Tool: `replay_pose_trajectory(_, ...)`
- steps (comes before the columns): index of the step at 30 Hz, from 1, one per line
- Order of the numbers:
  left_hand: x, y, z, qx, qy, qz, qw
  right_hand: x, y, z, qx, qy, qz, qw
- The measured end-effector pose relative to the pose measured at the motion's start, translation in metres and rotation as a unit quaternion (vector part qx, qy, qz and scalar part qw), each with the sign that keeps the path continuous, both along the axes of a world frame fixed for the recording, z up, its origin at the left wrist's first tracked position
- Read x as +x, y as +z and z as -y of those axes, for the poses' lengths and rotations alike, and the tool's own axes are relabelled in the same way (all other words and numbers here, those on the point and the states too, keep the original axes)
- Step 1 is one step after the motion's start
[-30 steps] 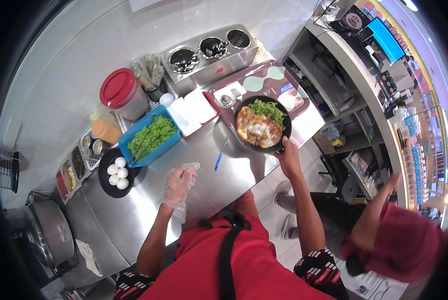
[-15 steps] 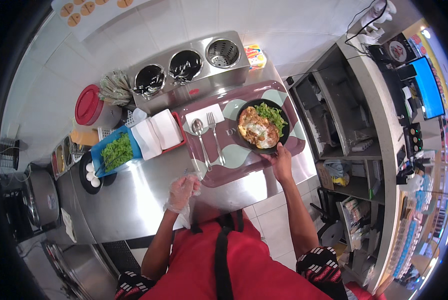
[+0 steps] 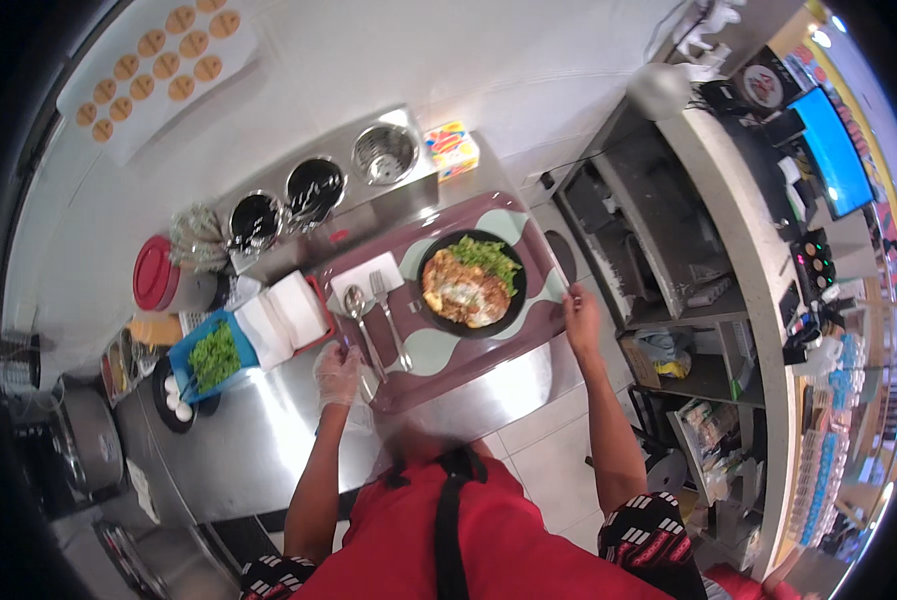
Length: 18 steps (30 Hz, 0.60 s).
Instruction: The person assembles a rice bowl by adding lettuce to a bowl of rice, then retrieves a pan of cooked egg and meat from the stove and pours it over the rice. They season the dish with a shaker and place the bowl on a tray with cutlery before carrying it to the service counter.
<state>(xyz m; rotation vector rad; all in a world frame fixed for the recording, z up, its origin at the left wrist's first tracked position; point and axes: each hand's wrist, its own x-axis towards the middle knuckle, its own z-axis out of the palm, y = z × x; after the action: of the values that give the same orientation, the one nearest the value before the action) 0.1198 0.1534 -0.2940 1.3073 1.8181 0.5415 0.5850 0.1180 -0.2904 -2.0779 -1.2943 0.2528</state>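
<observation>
A patterned maroon tray (image 3: 529,270) lies on the steel counter. On it a black bowl (image 3: 517,310) carries an egg-topped dish with green lettuce. Left of the bowl, a spoon (image 3: 356,305) and a fork (image 3: 387,305) rest partly over a white napkin (image 3: 394,270). My bare right hand (image 3: 582,318) grips the tray's right rim, thumb on top. At the tray's left edge is my left hand (image 3: 338,376), in a clear plastic glove; its fingers are bent at the rim, slightly blurred.
Behind the tray stands a steel cutlery holder (image 3: 339,235) beside a colourful box (image 3: 452,150). Folded white napkins (image 3: 294,312), a blue container of lettuce (image 3: 239,355) and a black bowl of eggs (image 3: 176,425) sit leftward. Open shelving (image 3: 659,240) rises at right.
My right hand has left the bowl and moved to the tray's right rim. My left hand has come forward to the tray's left edge. The view has shifted.
</observation>
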Motion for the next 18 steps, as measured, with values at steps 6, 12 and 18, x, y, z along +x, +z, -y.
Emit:
replay_pose_trajectory(6, -0.005, -0.033, -0.024, 0.112, -0.006, -0.137, 0.984, -0.003, -0.026, 0.005, -0.075, -0.05, -0.043, 0.995)
replay_pose_trajectory(12, -0.011, -0.06, -0.032, 0.27, -0.042, -0.102, 0.956, -0.049, -0.005, 0.081, -0.132, -0.164, -0.103, 0.972)
replay_pose_trajectory(18, -0.007, -0.075, -0.075, 0.334, -0.158, -0.062, 0.927, -0.113, 0.031, 0.181, 0.012, -0.263, -0.206, 0.942)
